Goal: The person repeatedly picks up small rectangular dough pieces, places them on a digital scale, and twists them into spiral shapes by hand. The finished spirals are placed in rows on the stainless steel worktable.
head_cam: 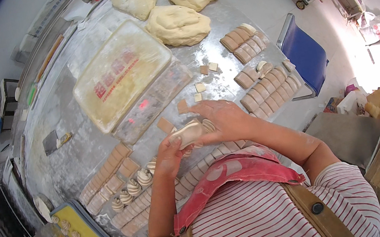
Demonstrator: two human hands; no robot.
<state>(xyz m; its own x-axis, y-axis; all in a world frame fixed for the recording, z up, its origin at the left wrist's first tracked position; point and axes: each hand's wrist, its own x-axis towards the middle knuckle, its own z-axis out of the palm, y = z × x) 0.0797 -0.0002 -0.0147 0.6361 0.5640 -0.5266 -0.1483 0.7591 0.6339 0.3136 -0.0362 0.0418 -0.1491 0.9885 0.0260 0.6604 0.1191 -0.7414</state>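
A pale, striped strip of dough (188, 134) stretches between my hands, smooth at the left and ridged at the right. My left hand (169, 156) pinches its left end, thumb on top. At the other end, the fingers of my right hand (226, 118) curl around the ridged part (208, 126). Just past my hands on the metal table (81, 152) lie flat brown dough pieces (165, 125). Below and left of my left hand is a row of twisted, striped dough rolls (144, 178), partly hidden by my forearm. Rows of cut dough blocks (130, 214) run along the table's near edge.
A lidded plastic box (121, 73) stands mid-table, large dough lumps (177, 25) behind it. More cut blocks (271, 91) sit at right. A dough scraper (51, 143) lies at left. A yellow-lined tray (81, 236) holds twisted rolls. A blue chair (304, 54) adjoins the table's right edge.
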